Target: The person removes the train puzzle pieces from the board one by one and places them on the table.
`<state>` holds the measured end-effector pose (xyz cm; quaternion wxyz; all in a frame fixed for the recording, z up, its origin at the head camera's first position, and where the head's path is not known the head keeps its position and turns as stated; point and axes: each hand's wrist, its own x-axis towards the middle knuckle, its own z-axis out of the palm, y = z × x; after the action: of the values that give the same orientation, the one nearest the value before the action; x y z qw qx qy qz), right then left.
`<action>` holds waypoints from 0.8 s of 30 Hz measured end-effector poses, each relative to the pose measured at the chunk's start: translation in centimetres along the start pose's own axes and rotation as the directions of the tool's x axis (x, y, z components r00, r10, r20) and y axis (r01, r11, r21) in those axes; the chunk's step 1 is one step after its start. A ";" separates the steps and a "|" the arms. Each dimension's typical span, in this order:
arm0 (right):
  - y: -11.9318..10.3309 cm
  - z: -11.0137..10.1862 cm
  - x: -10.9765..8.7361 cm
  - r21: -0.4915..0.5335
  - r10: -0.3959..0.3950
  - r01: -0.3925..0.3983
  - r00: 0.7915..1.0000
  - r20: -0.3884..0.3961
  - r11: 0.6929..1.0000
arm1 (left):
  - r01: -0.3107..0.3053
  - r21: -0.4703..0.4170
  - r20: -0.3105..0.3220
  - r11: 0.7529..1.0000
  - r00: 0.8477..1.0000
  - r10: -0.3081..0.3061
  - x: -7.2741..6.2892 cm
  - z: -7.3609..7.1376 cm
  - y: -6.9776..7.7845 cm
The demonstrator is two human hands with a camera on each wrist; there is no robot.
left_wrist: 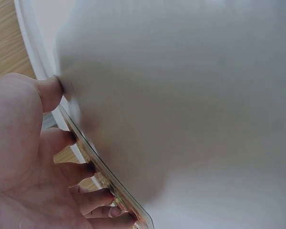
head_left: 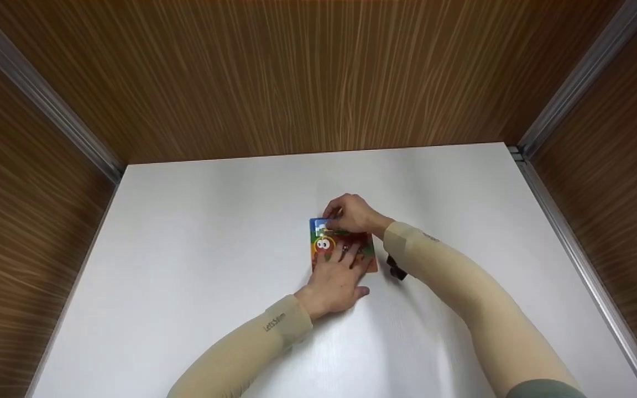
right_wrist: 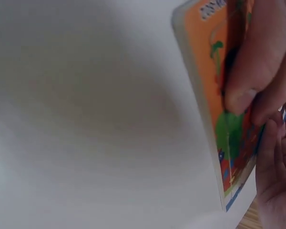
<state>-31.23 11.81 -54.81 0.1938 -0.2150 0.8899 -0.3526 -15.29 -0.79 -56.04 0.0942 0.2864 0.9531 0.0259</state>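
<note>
A small, thin cartoon picture board (head_left: 323,243) with rounded corners lies on the white table. It has a blue top, an orange lower edge and a round red face with big eyes; thin seam-like lines cross its front in the right wrist view. My left hand (head_left: 335,284) lies over its lower part, fingers spread and fingertips pressing on the picture. At the upper edge, my right hand (head_left: 354,213) bends over the board, thumb and forefinger pinching near the top. Whether they grip the board's edge or a separate piece is hidden. The left hand's fingers (right_wrist: 257,71) cover much of the picture.
The white table (head_left: 202,249) spreads around the board on all sides. A wood-grain panel (head_left: 307,77) rises at the back, with further panels left and right. A small black item (head_left: 396,269) shows beneath the right forearm.
</note>
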 end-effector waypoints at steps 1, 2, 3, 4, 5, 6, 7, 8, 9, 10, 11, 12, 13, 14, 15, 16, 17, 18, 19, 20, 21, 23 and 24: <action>0.0 -0.1 0.0 0.008 0.002 -0.002 1.000 0.002 1.000 | 0.000 -0.001 -0.001 1.000 1.000 0.000 0.0 0.0 0.0; 0.0 -0.2 0.0 0.017 0.005 -0.005 1.000 0.006 1.000 | 0.000 -0.003 -0.003 1.000 1.000 0.000 0.0 0.0 0.0; -0.1 -0.3 0.1 0.027 0.010 -0.010 1.000 0.011 1.000 | -0.001 -0.003 -0.003 1.000 1.000 0.001 0.0 0.0 0.0; -0.1 -0.4 0.0 0.039 0.017 -0.018 1.000 0.017 0.999 | -0.001 -0.001 -0.002 1.000 1.000 0.001 0.0 0.0 0.0; -0.2 -0.5 0.0 0.056 0.024 -0.026 0.999 0.025 0.998 | 0.000 0.001 -0.001 1.000 1.000 0.000 0.0 0.1 0.0; -0.2 -0.7 0.0 0.072 0.032 -0.035 0.999 0.032 0.997 | 0.000 0.004 0.001 1.000 1.000 0.000 0.1 0.1 0.0; -0.2 -0.7 0.0 0.088 0.041 -0.044 0.998 0.037 0.995 | 0.000 0.003 0.003 1.000 1.000 0.000 0.1 0.0 0.0; -0.2 -0.8 0.0 0.105 0.052 -0.056 0.998 0.041 0.993 | 0.000 0.001 0.005 1.000 1.000 0.000 0.1 0.0 0.0; -0.2 -0.9 -0.1 0.122 0.064 -0.069 0.997 0.043 0.990 | 0.001 0.001 0.009 1.000 1.000 -0.001 0.1 0.0 0.0; -0.1 -1.0 -0.1 0.141 0.074 -0.080 0.996 0.045 0.987 | 0.001 -0.001 0.012 1.000 1.000 -0.001 0.1 0.0 0.0; -0.1 -1.0 0.0 0.162 0.083 -0.089 0.995 0.046 0.983 | 0.002 0.003 0.016 1.000 1.000 -0.002 0.1 -0.1 0.0; 0.0 -1.0 0.0 0.180 0.091 -0.098 0.995 0.047 0.979 | 0.001 0.004 0.021 1.000 1.000 -0.001 0.1 -0.1 0.0; 0.1 -1.1 0.0 0.197 0.098 -0.105 0.994 0.047 0.975 | 0.002 0.004 0.026 1.000 1.000 -0.002 0.1 -0.2 0.1; 0.1 -1.1 0.0 0.214 0.102 -0.110 0.994 0.049 0.971 | 0.002 0.007 0.029 1.000 1.000 -0.003 0.1 -0.2 0.1; 0.2 -1.1 0.0 0.231 0.106 -0.115 0.993 0.051 0.966 | 0.004 0.011 0.032 1.000 0.999 -0.004 0.1 -0.3 0.1; 0.2 -1.2 -0.1 0.248 0.111 -0.121 0.992 0.054 0.961 | 0.004 0.014 0.034 1.000 0.999 -0.005 0.1 -0.3 0.1; 0.2 -1.3 -0.2 0.265 0.115 -0.126 0.992 0.057 0.956 | 0.004 0.017 0.036 1.000 0.999 -0.004 0.1 -0.3 0.1; 0.1 -1.4 -0.3 0.279 0.120 -0.132 0.991 0.060 0.951 | 0.004 0.013 0.036 1.000 0.999 -0.004 0.1 -0.3 0.1; 0.1 -1.5 -0.4 0.293 0.122 -0.136 0.990 0.063 0.946 | 0.005 0.014 0.036 1.000 0.999 -0.005 0.1 -0.2 0.0; 0.0 -1.7 -0.4 0.302 0.122 -0.136 0.990 0.065 0.943 | 0.006 0.015 0.036 1.000 0.999 -0.007 0.1 -0.2 0.0; 0.0 -1.9 -0.5 0.304 0.121 -0.135 0.990 0.065 0.943 | 0.007 0.014 0.038 1.000 0.999 -0.007 0.1 -0.2 0.0; -0.2 -2.2 -0.7 0.298 0.117 -0.130 0.991 0.062 0.945 | 0.009 0.012 0.040 1.000 0.999 -0.010 0.2 -0.1 0.0; -0.2 -2.4 -0.8 0.288 0.114 -0.127 0.992 0.060 0.949 | 0.011 0.008 0.044 1.000 0.999 -0.011 0.2 0.0 0.0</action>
<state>-31.69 13.44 -52.86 0.2634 -0.1367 0.8353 -0.4628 -15.51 -0.70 -56.04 0.1141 0.2818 0.9525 0.0155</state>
